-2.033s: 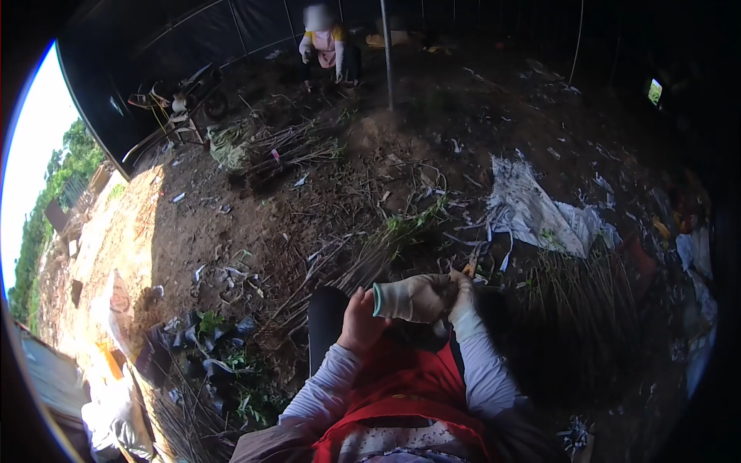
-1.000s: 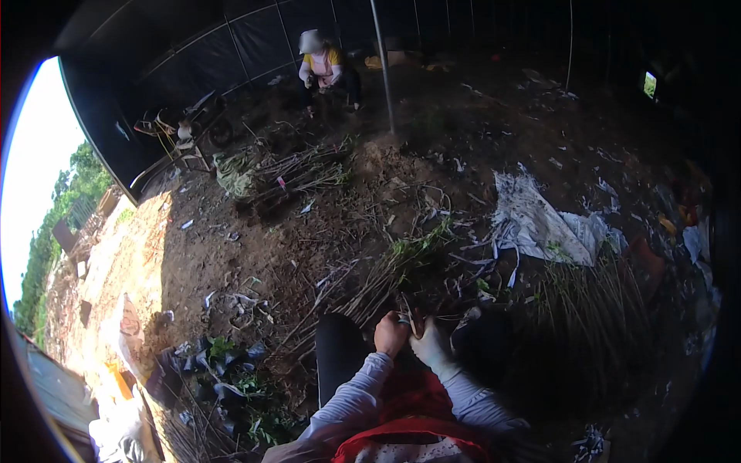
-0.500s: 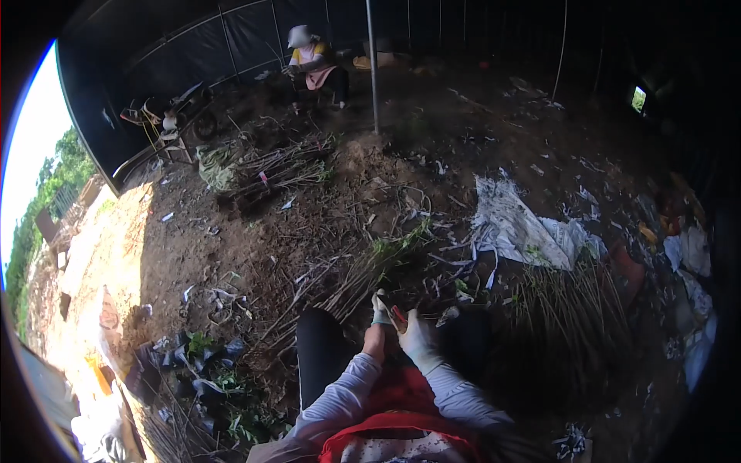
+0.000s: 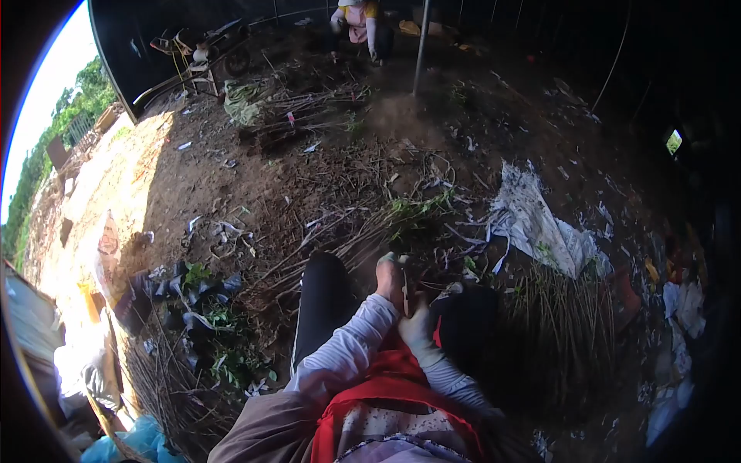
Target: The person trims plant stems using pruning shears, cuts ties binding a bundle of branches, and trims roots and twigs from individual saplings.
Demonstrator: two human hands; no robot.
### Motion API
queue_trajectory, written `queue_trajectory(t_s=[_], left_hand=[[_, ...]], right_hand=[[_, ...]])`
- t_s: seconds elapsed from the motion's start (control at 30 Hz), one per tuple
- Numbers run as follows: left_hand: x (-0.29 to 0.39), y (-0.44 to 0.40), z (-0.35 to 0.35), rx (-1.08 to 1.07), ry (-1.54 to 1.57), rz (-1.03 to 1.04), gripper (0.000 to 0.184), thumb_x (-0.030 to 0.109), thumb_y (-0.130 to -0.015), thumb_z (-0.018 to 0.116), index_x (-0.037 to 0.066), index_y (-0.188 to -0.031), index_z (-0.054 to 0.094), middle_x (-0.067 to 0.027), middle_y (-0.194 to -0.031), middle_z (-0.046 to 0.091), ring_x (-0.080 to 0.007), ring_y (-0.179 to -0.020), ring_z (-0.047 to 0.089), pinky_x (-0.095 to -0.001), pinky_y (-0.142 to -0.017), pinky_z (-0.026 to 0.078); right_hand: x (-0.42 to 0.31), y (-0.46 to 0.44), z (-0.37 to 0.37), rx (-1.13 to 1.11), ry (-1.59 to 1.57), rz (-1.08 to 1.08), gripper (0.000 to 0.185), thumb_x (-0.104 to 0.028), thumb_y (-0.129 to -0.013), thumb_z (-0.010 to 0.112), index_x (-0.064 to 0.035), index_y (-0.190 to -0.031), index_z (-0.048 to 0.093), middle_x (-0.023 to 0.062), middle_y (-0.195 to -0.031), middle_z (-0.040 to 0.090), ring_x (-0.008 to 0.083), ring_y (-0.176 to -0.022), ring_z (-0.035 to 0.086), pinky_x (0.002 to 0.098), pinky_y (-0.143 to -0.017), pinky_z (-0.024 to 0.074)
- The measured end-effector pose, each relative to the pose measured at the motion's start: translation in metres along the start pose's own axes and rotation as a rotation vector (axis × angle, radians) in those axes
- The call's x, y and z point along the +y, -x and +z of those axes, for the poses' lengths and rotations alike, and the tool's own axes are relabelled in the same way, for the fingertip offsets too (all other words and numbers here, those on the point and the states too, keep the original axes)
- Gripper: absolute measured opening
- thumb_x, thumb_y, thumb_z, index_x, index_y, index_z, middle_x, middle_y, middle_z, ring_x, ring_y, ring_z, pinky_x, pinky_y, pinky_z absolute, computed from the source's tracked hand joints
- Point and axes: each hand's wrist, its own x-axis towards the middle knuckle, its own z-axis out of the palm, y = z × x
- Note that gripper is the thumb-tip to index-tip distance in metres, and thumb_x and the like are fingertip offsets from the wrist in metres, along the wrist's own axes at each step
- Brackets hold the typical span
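My left hand [image 4: 390, 279], with pale material over the fingertips, is closed between my knees. Whatever it grips is too small and dark to make out. Just below and to the right, my gloved right hand [image 4: 417, 326] is closed around what look like pruning shears [image 4: 407, 297], with a reddish handle pointing up. The two hands are close together, above the red apron [image 4: 386, 374] on my lap. Beyond them on the soil lies a bundle of thin cut branches [image 4: 370, 231] with green leaves at one end.
More bundled stems [image 4: 563, 324] lie at right beside a white torn sack [image 4: 532, 216]. Leafy cuttings and dark plastic [image 4: 204, 309] are at left. Farther off are another branch pile [image 4: 309, 112], a metal pole [image 4: 421, 50] and a crouching person [image 4: 356, 27].
My view has tilted down, so the scene sits higher. My hands have drawn nearer my body and the left has turned. The person across has lowered an arm toward the ground.
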Motion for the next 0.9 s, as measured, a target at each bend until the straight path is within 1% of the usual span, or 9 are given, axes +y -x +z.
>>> queue_trajectory(t_s=[0.13, 0.2, 0.23, 0.27, 0.3, 0.37, 0.5, 0.63, 0.9], left_hand=[[0.007, -0.004, 0.019, -0.675, -1.090, 0.899, 0.042, 0.015, -0.078, 0.058, 0.002, -0.117, 0.050, -0.0112, -0.102, 0.060, -0.0248, -0.085, 0.060, -0.0322, -0.076, 0.050], [0.017, 0.032, 0.055, -0.732, -1.095, 0.781, 0.053, 0.011, -0.074, 0.061, 0.003, -0.124, 0.046, -0.0140, -0.109, 0.058, -0.0259, -0.093, 0.060, -0.0305, -0.079, 0.049], [0.023, 0.048, 0.062, -0.711, -1.078, 0.714, 0.056, 0.009, -0.072, 0.063, 0.005, -0.126, 0.046, -0.0149, -0.111, 0.057, -0.0262, -0.097, 0.059, -0.0295, -0.080, 0.049], [0.030, 0.030, 0.056, -0.524, -1.926, 1.106, 0.057, 0.009, -0.073, 0.063, 0.005, -0.127, 0.045, -0.0148, -0.114, 0.057, -0.0258, -0.100, 0.059, -0.0294, -0.082, 0.049], [0.030, 0.018, 0.050, -0.489, -2.352, 0.892, 0.057, 0.012, -0.075, 0.064, 0.004, -0.128, 0.043, -0.0154, -0.117, 0.056, -0.0237, -0.101, 0.059, -0.0294, -0.081, 0.049], [0.028, 0.018, 0.042, -0.349, -1.729, 0.814, 0.033, 0.017, -0.086, 0.053, 0.002, -0.115, 0.055, -0.0154, -0.120, 0.055, -0.0249, -0.098, 0.060, -0.0315, -0.071, 0.051], [0.033, -0.007, 0.014, -0.381, -2.628, 1.614, 0.053, 0.044, -0.093, 0.039, 0.013, -0.136, 0.037, -0.0131, -0.138, 0.040, -0.0255, -0.128, 0.034, -0.0417, -0.105, 0.026], [0.028, 0.001, 0.021, -0.643, -0.070, 0.016, 0.064, 0.050, -0.091, 0.033, 0.007, -0.138, 0.032, -0.0188, -0.139, 0.037, -0.0303, -0.126, 0.037, -0.0430, -0.106, 0.025], [0.021, 0.029, 0.014, -0.470, -0.032, 0.137, 0.059, 0.044, -0.093, 0.036, 0.004, -0.137, 0.034, -0.0160, -0.141, 0.034, -0.0295, -0.132, 0.029, -0.0412, -0.110, 0.021]], right_hand=[[-0.003, -0.006, -0.016, 0.060, -0.184, 0.103, 0.018, -0.004, -0.073, 0.062, -0.0049, -0.088, 0.054, 0.0050, -0.065, 0.051, 0.0165, -0.058, 0.053, 0.0313, -0.054, 0.0424], [-0.019, -0.007, -0.021, 0.091, -0.237, 0.126, 0.018, -0.007, -0.070, 0.065, -0.0056, -0.085, 0.054, 0.0055, -0.063, 0.049, 0.0189, -0.055, 0.051, 0.0329, -0.054, 0.0424], [-0.021, -0.006, -0.020, 0.084, -0.170, 0.042, 0.020, -0.007, -0.070, 0.065, -0.0056, -0.086, 0.054, 0.0071, -0.064, 0.051, 0.0215, -0.057, 0.053, 0.0344, -0.055, 0.0432], [-0.024, -0.004, -0.020, 0.082, -0.104, -0.043, 0.021, -0.008, -0.070, 0.066, -0.0055, -0.087, 0.054, 0.0086, -0.065, 0.053, 0.0240, -0.058, 0.056, 0.0360, -0.056, 0.0441], [-0.028, -0.006, -0.019, 0.088, -0.070, -0.142, 0.021, -0.005, -0.070, 0.065, -0.0058, -0.087, 0.054, 0.0077, -0.066, 0.054, 0.0234, -0.058, 0.056, 0.0350, -0.055, 0.0443], [-0.040, -0.006, -0.020, 0.057, 0.005, -0.258, 0.021, -0.006, -0.070, 0.066, -0.0062, -0.087, 0.054, 0.0092, -0.068, 0.055, 0.0262, -0.060, 0.057, 0.0368, -0.056, 0.0447], [-0.057, -0.013, -0.026, -0.106, 0.122, -0.304, 0.028, -0.016, -0.070, 0.072, -0.0066, -0.086, 0.051, 0.0139, -0.068, 0.057, 0.0340, -0.064, 0.059, 0.0428, -0.057, 0.0454], [-0.058, -0.010, -0.024, -0.160, 0.069, -0.285, 0.029, -0.017, -0.070, 0.072, -0.0065, -0.086, 0.050, 0.0132, -0.067, 0.058, 0.0337, -0.063, 0.059, 0.0426, -0.056, 0.0455], [-0.059, 0.008, -0.022, -0.263, 0.015, -0.229, 0.028, -0.017, -0.068, 0.073, -0.0071, -0.084, 0.051, 0.0134, -0.071, 0.058, 0.0340, -0.067, 0.060, 0.0431, -0.059, 0.0458]])
